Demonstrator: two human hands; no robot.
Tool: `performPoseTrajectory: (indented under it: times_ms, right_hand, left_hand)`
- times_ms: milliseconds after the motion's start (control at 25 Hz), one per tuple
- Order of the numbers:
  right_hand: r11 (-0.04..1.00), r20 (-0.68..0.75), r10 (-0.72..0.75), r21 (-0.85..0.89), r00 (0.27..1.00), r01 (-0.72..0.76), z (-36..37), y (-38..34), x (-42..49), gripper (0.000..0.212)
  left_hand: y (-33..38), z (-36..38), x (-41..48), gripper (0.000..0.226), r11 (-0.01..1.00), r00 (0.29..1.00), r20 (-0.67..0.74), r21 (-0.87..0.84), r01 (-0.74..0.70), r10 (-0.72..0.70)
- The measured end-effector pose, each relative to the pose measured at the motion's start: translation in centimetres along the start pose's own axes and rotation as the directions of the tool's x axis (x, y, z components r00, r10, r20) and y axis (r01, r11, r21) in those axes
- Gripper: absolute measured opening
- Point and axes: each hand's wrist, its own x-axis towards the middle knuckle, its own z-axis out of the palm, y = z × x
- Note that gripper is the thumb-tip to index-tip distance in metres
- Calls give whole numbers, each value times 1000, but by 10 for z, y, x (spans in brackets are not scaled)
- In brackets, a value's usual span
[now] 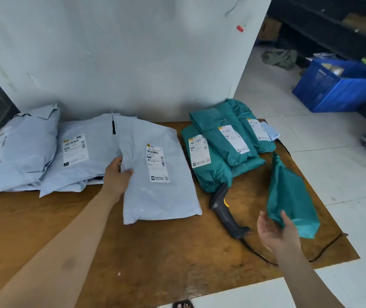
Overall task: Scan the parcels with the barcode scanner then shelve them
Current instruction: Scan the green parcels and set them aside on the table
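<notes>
The brown tabletop (155, 252) carries two groups of parcels against a white wall. Three grey parcels lie across the left and centre; the nearest grey parcel (155, 174) lies label up, its long axis running away from you. A stack of green parcels (222, 147) occupies the right rear.

Your left hand (116, 176) rests on the left edge of the nearest grey parcel, thumb on top and fingers tucked at the edge; whether it grips or merely presses cannot be told. Your right hand (275, 230) is open, palm up, with the fingertips pinching the lower corner of a loose green parcel (291, 196) that stands tilted off the tabletop.

The barcode scanner (226, 210) lies flat between your two hands, head toward the green stack and handle pointing toward your right hand. The handle end lies just left of that hand, so the right hand is the nearer one for the pickup, once it releases the green parcel.
</notes>
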Motion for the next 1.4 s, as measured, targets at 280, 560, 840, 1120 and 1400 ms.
performPoseTrajectory:
  times_ms: [280,560,840,1120,1400]
  right_hand:
    - [912,-162,-320,-320,933,257,-5,-6,16,32]
    - [131,288,-777,-795,560,592,30,35,-16,21]
    - [-545,911,-270,-412,312,730,44,118,-20,37]
    - [-654,902,368,77,227,753,-39,138,0,68]
    - [-822,729,-38,-412,684,394,-37,97,16,66]
  left_hand:
    - [33,-88,87,35,977,970,-227,213,-33,82]
    - [6,-78,73,54,908,970,-241,411,80,24]
    - [-1,42,-67,50,711,793,485,-403,576,-367]
    - [-61,37,-95,57,718,706,483,-203,666,-518]
    - [-105,34,-123,49,706,708,367,-165,688,-604]
